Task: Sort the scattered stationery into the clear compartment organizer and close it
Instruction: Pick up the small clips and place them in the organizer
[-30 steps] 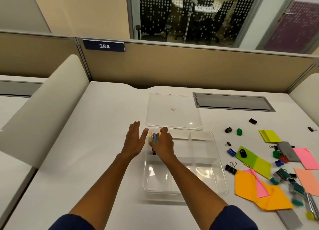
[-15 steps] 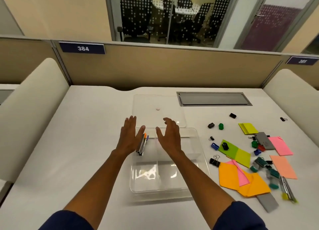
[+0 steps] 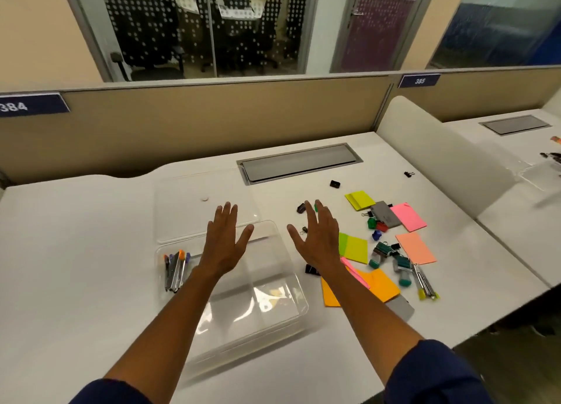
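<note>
The clear compartment organizer (image 3: 267, 300) sits open on the worktop (image 3: 76, 267), and its far-left compartment now holds the pens (image 3: 175, 268) we were placing a second ago; both our hands have let go, left hand (image 3: 223, 245) above the organizer, right hand (image 3: 317, 241) moved toward the scattered binder clips (image 3: 385, 253), fingers spread, holding nothing, so we judge the clips come next

Views: one only, so nothing is being shared between cameras.
Position: sitting on the person's head, above the near edge of the worktop (image 3: 91, 252).
Facing: looking forward and down, tilting slightly right, taking in the partition (image 3: 212, 121) and the glass wall (image 3: 212, 24) behind.
Nearness: looking from arm's reach (both forearms are running in from the bottom).
Lens: wide-angle, bending straight edges.
</note>
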`<state>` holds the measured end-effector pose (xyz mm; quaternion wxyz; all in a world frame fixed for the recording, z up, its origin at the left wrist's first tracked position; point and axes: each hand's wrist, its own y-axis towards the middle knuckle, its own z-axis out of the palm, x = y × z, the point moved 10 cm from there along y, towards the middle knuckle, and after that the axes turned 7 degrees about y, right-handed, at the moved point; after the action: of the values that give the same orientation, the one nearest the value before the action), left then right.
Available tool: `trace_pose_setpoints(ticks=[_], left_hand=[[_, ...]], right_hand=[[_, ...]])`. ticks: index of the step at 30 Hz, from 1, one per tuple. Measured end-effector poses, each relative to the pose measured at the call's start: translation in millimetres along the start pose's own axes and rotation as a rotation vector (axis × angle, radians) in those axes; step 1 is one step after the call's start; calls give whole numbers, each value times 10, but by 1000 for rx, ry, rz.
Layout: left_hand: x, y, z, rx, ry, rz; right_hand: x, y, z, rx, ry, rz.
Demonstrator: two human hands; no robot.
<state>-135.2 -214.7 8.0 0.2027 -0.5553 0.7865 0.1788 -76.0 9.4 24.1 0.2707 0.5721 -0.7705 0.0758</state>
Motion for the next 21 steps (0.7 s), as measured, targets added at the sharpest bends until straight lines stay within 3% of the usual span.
trace_pose_setpoints(ticks=[13, 21], left_hand=[[-1030, 413, 708, 12, 20, -16], [-1359, 456, 1080, -2, -30, -93]], right_hand=[[-1229, 366, -340, 88, 26, -8], [-1624, 597, -193, 224, 46, -140]])
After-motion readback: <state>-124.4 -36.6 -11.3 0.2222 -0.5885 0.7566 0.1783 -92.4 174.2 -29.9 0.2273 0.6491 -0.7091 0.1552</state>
